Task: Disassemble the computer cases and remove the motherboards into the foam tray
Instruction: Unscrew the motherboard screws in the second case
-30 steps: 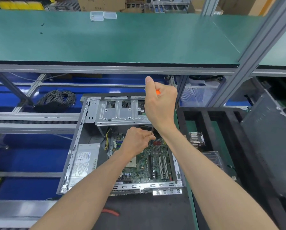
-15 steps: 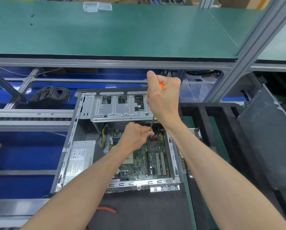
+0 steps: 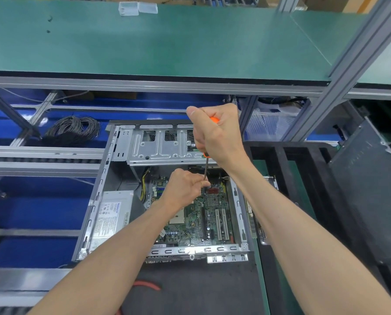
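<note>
An open computer case (image 3: 103,178) lies flat in front of me with its green motherboard (image 3: 196,221) still inside. My right hand (image 3: 217,137) grips the orange handle of a screwdriver (image 3: 206,169), held upright over the board's far edge. My left hand (image 3: 185,187) pinches the screwdriver's metal shaft low down, near the tip on the board. A grey power supply (image 3: 112,212) sits in the case at the left. The black foam tray (image 3: 303,178) stands to the right of the case.
A green shelf (image 3: 167,42) overhangs the bench. A coil of grey cable (image 3: 74,130) lies at the back left. A dark case panel (image 3: 371,189) leans at the right. A red-handled tool (image 3: 146,285) lies on the black mat near me.
The view has shifted a little; both hands stay on the screwdriver at the same spot on the board, and my right hand has turned slightly on the handle.
</note>
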`<state>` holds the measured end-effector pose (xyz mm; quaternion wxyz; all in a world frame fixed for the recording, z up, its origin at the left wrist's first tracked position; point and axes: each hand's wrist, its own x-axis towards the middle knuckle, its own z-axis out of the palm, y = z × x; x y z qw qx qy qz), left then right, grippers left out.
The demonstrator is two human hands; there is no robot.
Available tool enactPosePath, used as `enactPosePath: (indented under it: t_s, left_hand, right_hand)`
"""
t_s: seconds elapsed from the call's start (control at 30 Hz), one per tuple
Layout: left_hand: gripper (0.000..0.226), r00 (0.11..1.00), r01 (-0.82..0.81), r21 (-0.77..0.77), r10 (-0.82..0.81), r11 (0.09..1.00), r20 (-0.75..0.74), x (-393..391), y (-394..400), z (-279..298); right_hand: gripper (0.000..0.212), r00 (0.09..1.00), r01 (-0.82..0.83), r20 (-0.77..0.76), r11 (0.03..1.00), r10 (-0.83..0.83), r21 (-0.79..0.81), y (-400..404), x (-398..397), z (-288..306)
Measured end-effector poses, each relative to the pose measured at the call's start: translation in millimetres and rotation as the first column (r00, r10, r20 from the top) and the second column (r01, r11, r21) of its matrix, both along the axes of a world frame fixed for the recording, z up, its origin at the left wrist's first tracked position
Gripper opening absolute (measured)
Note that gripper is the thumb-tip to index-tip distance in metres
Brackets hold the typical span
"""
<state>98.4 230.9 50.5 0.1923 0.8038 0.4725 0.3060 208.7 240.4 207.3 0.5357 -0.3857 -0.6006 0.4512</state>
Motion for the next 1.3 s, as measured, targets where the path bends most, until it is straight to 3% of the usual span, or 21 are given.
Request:
enactPosePath:
  t_s: [0.13,0.23,0.37,0.47,0.6,0.7,0.9,1.0,1.13,1.3]
  left_hand:
    - [0.011,1.000,0.003,-0.010,-0.003,1.000,0.015,1.6,1.5,-4.4]
    - [0.009,1.000,-0.015,-0.042,0.015,0.999,0.019,4.5,2.5,-7.4]
    - [0.009,0.999,-0.037,-0.043,0.038,0.998,0.024,7.9,4.6,-5.3]
    - [0.013,0.999,-0.037,-0.035,0.038,0.999,0.007,9.6,5.4,-2.9]
    - [0.015,0.999,-0.035,-0.074,0.036,0.997,0.014,5.6,6.6,-3.5]
    - [0.013,1.000,-0.021,-0.124,0.023,0.992,0.009,3.0,10.4,-2.2]
    - [0.013,0.999,-0.039,-0.102,0.042,0.994,0.029,0.3,10.2,-0.1]
    - [0.016,0.998,-0.054,-0.084,0.056,0.995,0.021,0.6,8.9,-1.1]
    - [0.019,0.996,-0.086,-0.071,0.085,0.994,-0.009,-0.2,7.8,-1.3]
    - [0.010,0.985,-0.088,-0.275,0.124,0.957,0.116,1.1,6.2,6.9]
  right_hand:
    - [0.054,0.995,-0.087,-0.048,0.996,0.086,-0.004,0.9,8.5,1.2]
    - [0.054,0.994,0.103,-0.048,0.995,-0.103,-0.004,-0.3,8.5,-3.9]
    - [0.039,0.954,0.296,0.072,0.954,-0.292,-0.055,4.6,10.1,-4.1]
    - [0.040,0.895,0.438,-0.020,0.888,-0.445,-0.140,4.3,6.8,-8.3]
    - [0.043,0.944,0.256,-0.186,0.960,-0.274,-0.115,5.2,11.4,-13.2]
    - [0.040,0.969,0.229,-0.092,0.973,-0.231,-0.032,9.7,16.0,-12.0]
    - [0.010,0.925,0.277,0.209,0.939,-0.318,0.202,10.5,26.5,-4.5]
    - [0.025,0.927,0.268,0.197,0.931,-0.319,0.247,9.8,30.3,-4.1]
    - [0.020,0.937,0.180,0.254,0.954,-0.241,0.241,7.3,31.9,-3.8]
    - [0.015,0.940,0.017,0.326,0.971,-0.097,0.240,4.4,34.0,3.1]
